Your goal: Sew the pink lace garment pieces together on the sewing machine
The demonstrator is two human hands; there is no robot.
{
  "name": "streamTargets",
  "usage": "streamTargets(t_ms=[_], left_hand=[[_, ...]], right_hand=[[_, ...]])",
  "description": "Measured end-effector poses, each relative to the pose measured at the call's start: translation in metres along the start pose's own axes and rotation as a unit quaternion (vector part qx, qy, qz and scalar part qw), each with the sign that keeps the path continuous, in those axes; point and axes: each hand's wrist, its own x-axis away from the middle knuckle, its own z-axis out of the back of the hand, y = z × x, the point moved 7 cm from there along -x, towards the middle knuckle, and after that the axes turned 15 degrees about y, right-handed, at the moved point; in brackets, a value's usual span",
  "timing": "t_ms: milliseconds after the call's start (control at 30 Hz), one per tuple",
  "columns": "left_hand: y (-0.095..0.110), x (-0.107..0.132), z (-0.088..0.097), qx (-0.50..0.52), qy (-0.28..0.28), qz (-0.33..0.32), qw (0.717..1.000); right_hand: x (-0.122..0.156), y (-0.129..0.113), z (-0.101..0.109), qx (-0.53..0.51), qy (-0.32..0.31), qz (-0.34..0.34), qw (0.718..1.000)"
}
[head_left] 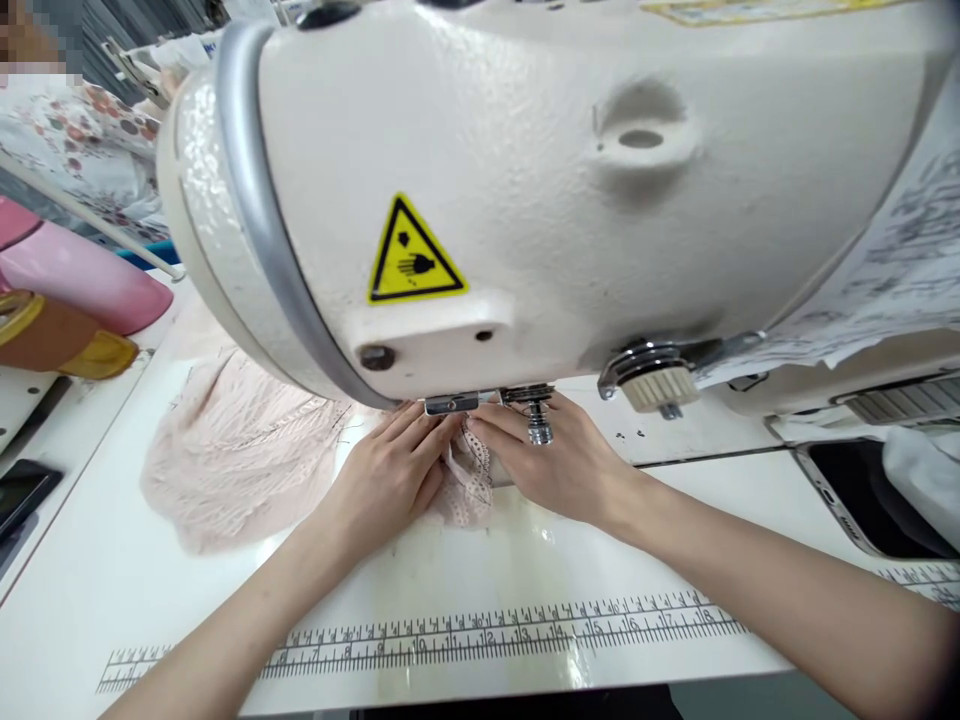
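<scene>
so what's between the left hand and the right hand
A bunched piece of pale pink fabric with a lacy edge lies between the left hand and the right hand, as the head view shows.

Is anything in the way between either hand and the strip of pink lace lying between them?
Nothing visible: the left hand and right hand are both right at the pink lace. The sewing machine head overhangs them and hides some fingertips, so that spot can't be checked.
</scene>
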Motion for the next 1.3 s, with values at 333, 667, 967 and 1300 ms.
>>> streamTargets(t_ms=[333,667,967,1300], left_hand=[[0.001,0.0,-0.001,-0.012,-0.007,0.003,1.0],[-0.004,0.002,-0.001,-0.005,-0.006,0.016,1.0],[-0.001,0.001,0.003,-0.006,-0.037,0.008,0.999],[0.038,0.015,0.043,-0.021,-0.024,-0.179,0.983]], right_hand=[[0.0,-0.002,0.001,0.039,0.022,0.024,0.999],[-0.001,-0.003,0.004,0.031,0.019,0.012,0.999],[-0.003,-0.003,0.01,0.027,0.066,0.024,0.997],[-0.002,-0.007,0.008,-0.047,0.036,0.04,0.997]])
